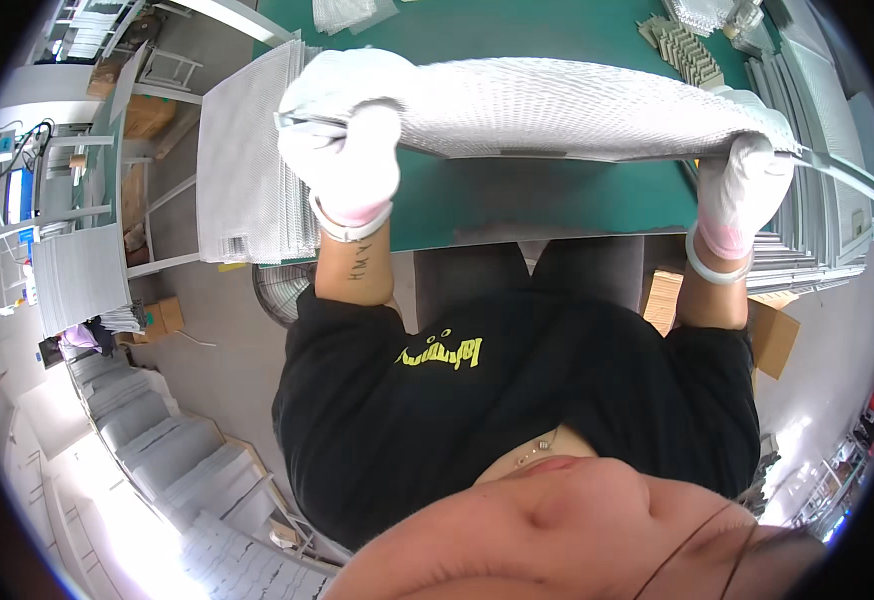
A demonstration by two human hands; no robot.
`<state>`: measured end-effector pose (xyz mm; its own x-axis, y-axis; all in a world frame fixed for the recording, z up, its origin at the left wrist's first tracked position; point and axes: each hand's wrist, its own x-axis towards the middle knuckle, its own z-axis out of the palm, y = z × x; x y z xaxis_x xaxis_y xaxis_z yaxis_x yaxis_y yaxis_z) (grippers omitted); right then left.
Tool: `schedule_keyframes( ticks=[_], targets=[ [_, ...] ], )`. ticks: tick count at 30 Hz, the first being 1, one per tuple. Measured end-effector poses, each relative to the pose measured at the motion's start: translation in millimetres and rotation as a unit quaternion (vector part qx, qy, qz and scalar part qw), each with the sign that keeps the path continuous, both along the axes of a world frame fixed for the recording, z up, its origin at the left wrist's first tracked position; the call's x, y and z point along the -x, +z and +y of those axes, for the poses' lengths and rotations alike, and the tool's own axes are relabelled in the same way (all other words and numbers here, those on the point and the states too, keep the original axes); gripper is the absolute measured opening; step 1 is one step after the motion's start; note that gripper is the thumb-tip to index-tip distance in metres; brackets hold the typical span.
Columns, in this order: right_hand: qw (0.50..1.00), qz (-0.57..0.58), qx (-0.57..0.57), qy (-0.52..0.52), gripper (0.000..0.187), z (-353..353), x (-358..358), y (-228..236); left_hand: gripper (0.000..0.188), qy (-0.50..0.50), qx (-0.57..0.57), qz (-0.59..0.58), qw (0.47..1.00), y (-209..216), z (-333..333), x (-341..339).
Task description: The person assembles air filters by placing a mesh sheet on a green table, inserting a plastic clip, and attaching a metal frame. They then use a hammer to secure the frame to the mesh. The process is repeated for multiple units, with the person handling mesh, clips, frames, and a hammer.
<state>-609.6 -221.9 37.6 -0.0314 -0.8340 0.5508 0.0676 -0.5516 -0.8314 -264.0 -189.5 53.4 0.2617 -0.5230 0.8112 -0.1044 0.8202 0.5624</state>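
Observation:
A white mesh panel (557, 100), dimpled all over and slightly bowed, is held up on edge above the green tabletop (547, 200). My left hand (347, 140), in a white glove, is closed around its left end, where a thin grey edge shows at the fingers. At the right end, my right hand (747, 185) grips the panel with the thumb at its lower edge; this hand is gloved in white too. Part of the right-hand fingers is hidden behind the panel.
Similar panels are stacked at the left (247, 160) and right (817, 140) of the table. A row of small beige pieces (682, 52) lies at the back right, clear plastic bags (352, 12) at the back left. A floor fan (282, 290) and cardboard box (774, 335) stand below.

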Motion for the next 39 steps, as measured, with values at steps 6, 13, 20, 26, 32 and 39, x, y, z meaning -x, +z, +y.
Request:
schedule_keyframes(
  ticks=[6,13,20,26,32,39],
  targets=[
    [0.995,0.003,0.053,-0.088,0.052,7,-10,-6,0.018,-0.029,0.012,-0.031,0.999,9,4,11],
    [0.976,0.08,0.132,-0.152,0.099,-24,-20,40,0.021,0.096,-0.054,-0.162,0.981,7,-11,-2],
    [0.921,0.36,0.148,-0.014,0.061,-44,11,88,0.02,0.103,-0.071,-0.136,0.983,3,-17,1],
    [0.877,0.421,0.211,0.092,0.041,-33,4,128,0.01,0.089,-0.085,-0.096,0.988,-2,-11,4],
    [0.852,0.487,0.155,0.112,0.039,-6,-23,164,0.021,-0.098,-0.221,-0.216,0.946,52,9,-25],
    [0.784,0.513,0.285,0.202,0.042,-35,-36,165,0.039,-0.092,-0.092,-0.108,0.986,38,-1,-6]
  ],
)
